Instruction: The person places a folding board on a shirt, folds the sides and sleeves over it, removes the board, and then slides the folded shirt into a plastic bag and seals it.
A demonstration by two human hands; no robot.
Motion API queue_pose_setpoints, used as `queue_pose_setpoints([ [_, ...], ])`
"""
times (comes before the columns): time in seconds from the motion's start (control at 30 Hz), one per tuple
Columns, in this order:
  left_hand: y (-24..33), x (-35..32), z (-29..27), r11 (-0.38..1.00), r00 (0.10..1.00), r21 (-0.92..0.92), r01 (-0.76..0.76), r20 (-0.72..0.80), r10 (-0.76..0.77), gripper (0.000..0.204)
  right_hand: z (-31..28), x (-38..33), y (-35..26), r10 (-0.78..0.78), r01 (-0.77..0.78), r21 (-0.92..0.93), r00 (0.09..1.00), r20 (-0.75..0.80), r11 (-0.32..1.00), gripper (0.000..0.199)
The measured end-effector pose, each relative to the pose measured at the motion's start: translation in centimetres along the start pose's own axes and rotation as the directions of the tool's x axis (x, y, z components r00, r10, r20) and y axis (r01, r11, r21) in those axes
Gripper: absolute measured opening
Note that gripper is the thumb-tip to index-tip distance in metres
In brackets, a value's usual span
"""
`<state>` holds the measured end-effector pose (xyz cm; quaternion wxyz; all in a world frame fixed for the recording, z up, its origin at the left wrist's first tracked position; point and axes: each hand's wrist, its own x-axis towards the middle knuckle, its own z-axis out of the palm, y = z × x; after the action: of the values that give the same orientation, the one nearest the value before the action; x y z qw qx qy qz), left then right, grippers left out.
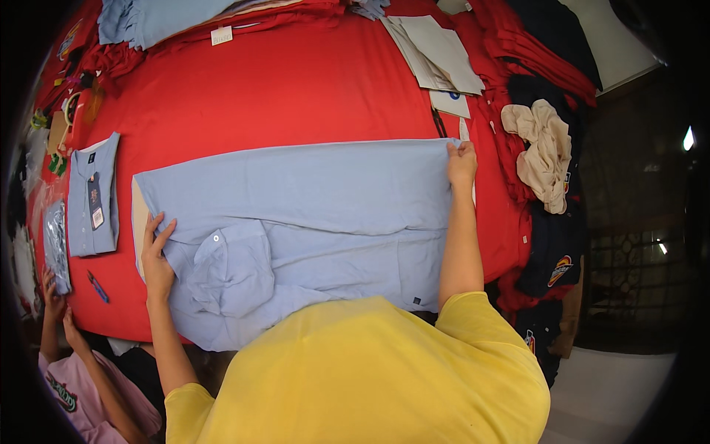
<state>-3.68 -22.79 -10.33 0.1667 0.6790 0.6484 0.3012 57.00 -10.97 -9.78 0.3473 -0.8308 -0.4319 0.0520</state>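
Observation:
A light blue shirt (318, 192) lies spread across the red-covered table in front of me, its near part hanging over the edge towards my body. At its far right corner, my right hand (462, 164) pinches the fabric between thumb and fingers. My left hand (157, 259) rests on the shirt's left end with its fingers stretched apart. Close to that hand, a bunched, buttoned piece of the shirt (229, 266) sits on top. A cream strip (140, 214) shows along the left edge; whether it is cloth or card I cannot tell.
Left of me lies a folded blue shirt (94, 200) with a dark tag, near a small blue cutter-like tool (97, 288). A co-worker's hands (53, 296) touch a plastic-wrapped packet (56, 244). Pale sheets (433, 55), red garments (510, 44) and a crumpled beige cloth (543, 152) lie right.

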Motion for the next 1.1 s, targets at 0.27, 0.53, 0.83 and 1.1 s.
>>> queue_pose_setpoints([
  [0.27, -0.3, 0.0, 0.6, 0.995, 0.995, 0.060, -0.078, -0.058, 0.081, 0.060, -3.3, -2.7, 1.2, -0.194, 0.196, -0.048, 0.980, 0.046, 0.979, 0.031],
  [0.53, -1.1, -0.1, 0.7, 0.994, 0.994, 0.002, -0.106, 0.003, 0.106, 0.056, -9.6, -10.8, 3.9, -0.363, 0.471, -0.089, 0.773, 0.520, 0.877, 0.018],
  [0.83, -0.9, 0.4, -0.5, 0.991, 0.993, -0.104, -0.082, 0.073, 0.090, 0.029, -12.6, -11.1, 4.3, -0.295, 0.435, -0.170, 0.802, 0.520, 0.885, 0.007],
  [1.1, -0.3, 0.9, -1.0, 0.994, 0.986, -0.055, -0.094, 0.136, 0.101, 0.023, -5.6, -7.2, 1.7, -0.469, 0.487, -0.069, 0.864, 0.183, 0.871, 0.029],
])
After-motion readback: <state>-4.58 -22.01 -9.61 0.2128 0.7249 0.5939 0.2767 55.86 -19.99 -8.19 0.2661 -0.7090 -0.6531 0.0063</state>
